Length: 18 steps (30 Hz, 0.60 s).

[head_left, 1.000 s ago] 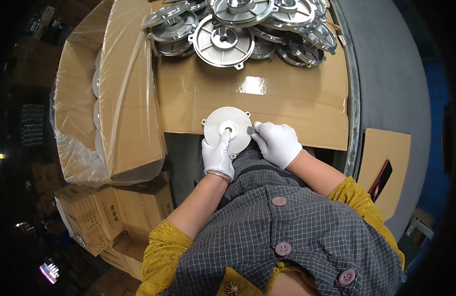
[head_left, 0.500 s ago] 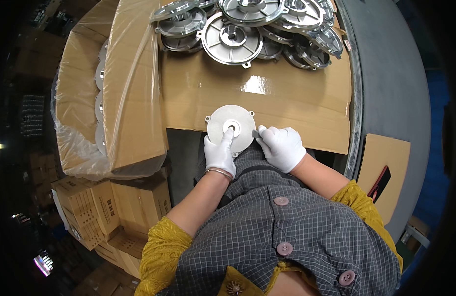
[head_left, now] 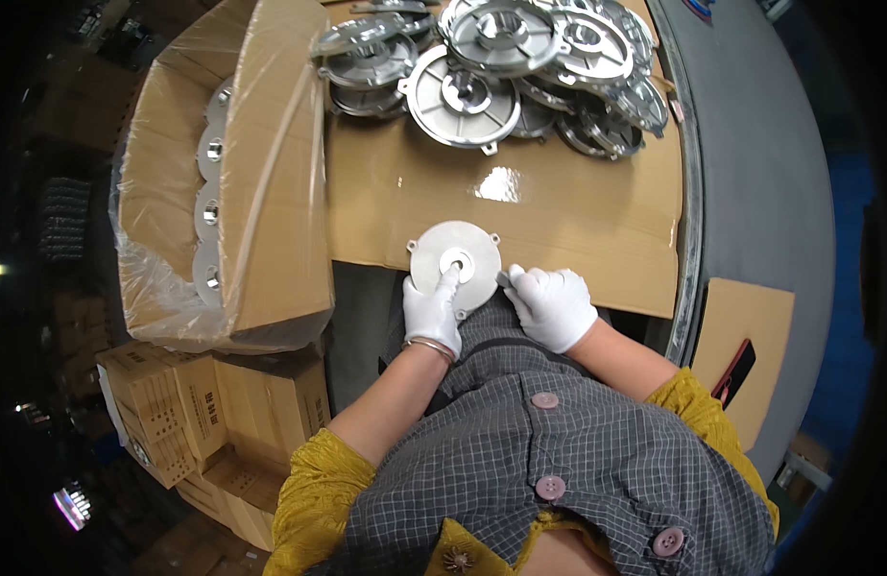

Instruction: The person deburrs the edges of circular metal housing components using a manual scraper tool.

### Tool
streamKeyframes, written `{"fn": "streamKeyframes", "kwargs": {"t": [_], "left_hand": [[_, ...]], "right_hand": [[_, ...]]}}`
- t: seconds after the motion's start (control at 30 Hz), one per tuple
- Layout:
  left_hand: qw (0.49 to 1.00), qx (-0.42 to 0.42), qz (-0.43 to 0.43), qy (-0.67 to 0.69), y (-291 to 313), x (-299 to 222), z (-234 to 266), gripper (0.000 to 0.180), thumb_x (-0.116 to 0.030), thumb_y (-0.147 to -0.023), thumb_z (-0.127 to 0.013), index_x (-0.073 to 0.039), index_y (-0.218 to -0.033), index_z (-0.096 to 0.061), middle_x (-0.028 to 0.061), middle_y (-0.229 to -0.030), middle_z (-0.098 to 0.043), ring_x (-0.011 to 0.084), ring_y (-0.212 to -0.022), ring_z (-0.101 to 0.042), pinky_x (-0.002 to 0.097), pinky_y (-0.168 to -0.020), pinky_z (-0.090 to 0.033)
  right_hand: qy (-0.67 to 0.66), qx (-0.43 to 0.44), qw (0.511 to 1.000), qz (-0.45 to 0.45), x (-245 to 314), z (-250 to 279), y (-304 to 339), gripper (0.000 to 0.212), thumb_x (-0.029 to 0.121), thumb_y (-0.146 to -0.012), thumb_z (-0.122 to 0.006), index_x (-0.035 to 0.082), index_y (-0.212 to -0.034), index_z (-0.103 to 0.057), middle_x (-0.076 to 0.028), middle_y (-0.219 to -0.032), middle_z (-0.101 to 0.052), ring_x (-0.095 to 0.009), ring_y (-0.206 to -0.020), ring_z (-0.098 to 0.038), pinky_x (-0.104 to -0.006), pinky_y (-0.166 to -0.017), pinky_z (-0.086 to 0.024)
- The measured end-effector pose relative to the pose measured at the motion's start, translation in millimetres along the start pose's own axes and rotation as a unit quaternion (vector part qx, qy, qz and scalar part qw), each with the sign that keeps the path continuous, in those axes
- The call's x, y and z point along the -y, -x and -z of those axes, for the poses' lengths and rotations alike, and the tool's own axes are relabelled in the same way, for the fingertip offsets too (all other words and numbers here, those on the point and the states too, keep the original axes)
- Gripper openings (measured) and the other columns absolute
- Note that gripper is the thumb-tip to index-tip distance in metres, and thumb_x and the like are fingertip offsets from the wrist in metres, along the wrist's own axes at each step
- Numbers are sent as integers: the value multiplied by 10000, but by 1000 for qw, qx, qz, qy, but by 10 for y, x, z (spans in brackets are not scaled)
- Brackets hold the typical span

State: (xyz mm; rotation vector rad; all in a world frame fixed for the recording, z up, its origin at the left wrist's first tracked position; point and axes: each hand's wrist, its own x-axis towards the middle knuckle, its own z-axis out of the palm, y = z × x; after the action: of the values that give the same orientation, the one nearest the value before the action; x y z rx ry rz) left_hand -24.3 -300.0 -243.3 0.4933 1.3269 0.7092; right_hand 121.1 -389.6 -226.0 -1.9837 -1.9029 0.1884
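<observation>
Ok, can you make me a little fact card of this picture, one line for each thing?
left hand: white glove, holding a round pale disc, thumb at its middle
right hand: white glove, pinching a small grey piece by the disc's edge
far end: pile of shiny metal parts on a cardboard sheet
left side: plastic-draped box, more discs inside
right side: slim dark thing, red edge

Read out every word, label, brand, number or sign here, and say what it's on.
Brown carton, lower left: bold dark characters, which I won't copy out.
Panel to its left: smaller print, too small to read.
Lit panel, bottom left: too blurred to read.
Pale disc in the left hand: no lettering visible.
</observation>
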Motion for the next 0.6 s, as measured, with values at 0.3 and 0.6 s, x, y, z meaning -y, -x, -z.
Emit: {"fn": "streamKeyframes", "kwargs": {"t": [0.3,0.6], "left_hand": [[997,21,-62,31,-145,258,54,410,-48,-820,-708,12,-1170,-504,88,-1051,-627,191,-836,-652,315,-719,-548],[999,40,-37,5,68,110,83,382,-19,-812,-712,12,-1152,-540,128,-1063,-638,199,-908,-654,328,-715,-556]], "right_hand": [[-22,12,1000,-10,35,109,-78,123,193,-852,-635,97,-829,-562,-118,-617,-551,-323,-550,-582,-433,-512,-467],[-30,72,996,-44,57,88,22,187,269,-877,-589,100,-803,-564,-119,-649,-615,-320,-572,-627,-447,-513,-497]]}}
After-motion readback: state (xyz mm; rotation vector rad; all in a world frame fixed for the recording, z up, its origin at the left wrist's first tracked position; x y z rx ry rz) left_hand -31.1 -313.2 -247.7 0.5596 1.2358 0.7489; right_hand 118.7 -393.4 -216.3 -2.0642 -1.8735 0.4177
